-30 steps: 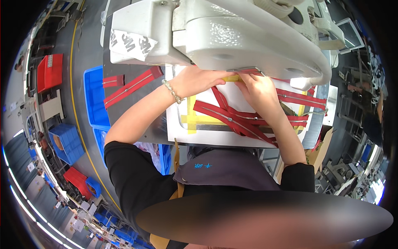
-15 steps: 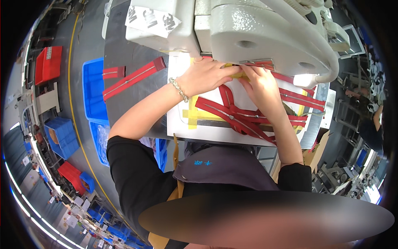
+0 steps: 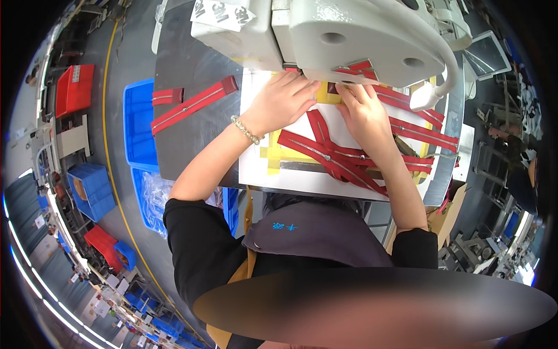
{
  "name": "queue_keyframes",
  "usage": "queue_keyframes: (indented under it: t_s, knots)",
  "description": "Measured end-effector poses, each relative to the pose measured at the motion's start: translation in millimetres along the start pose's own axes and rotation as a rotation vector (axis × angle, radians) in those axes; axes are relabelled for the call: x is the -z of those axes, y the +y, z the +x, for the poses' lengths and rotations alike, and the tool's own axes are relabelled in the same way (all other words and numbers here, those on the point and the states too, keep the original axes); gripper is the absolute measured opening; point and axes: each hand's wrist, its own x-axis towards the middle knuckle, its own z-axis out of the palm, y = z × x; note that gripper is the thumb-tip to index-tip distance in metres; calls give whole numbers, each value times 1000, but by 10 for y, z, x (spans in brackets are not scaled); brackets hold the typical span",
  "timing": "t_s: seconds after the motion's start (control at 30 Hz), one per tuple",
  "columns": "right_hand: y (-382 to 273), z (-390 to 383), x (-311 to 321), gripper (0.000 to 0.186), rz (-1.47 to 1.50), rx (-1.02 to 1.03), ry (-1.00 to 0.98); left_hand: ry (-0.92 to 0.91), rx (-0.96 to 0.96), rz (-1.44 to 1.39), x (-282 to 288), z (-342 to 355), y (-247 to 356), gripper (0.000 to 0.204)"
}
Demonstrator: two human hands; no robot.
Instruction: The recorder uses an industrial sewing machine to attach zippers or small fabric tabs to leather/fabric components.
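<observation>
My left hand (image 3: 281, 103), with a beaded bracelet at the wrist, lies palm down under the white sewing machine head (image 3: 372, 35). Its fingers are stretched out, their tips beside a bit of red material at the machine's base. To the right, my right hand (image 3: 365, 113) rests with fingers apart and slightly bent, tips partly hidden under the machine. A small dark brown piece (image 3: 332, 88) lies by its index finger on yellow tape. Red zippers (image 3: 302, 147) with metal teeth lie crossed between and below my hands. Another red zipper (image 3: 424, 134) lies right of my right wrist.
A long red zipper strip (image 3: 195, 106) and a short one (image 3: 167, 96) lie on the dark tabletop (image 3: 192, 148) at the left. Blue bins (image 3: 139, 154) stand beside the table. A lamp (image 3: 424, 98) hangs low at the right, near a cardboard box (image 3: 450, 215).
My hands have drawn apart: the left one has shifted a little left, and the dark brown piece between them now shows. The whole view has shifted slightly.
</observation>
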Motion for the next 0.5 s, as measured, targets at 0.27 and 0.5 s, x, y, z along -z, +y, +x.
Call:
queue_keyframes:
  t_s: [0.27,0.5]
  knots:
    - [-6,-12,-12,40,7,-10,14,-28,70,11,-48,103,81,42]
    - [-16,-19,-8,40,25,-16,15,-102,131,-17,-115,15,137,43]
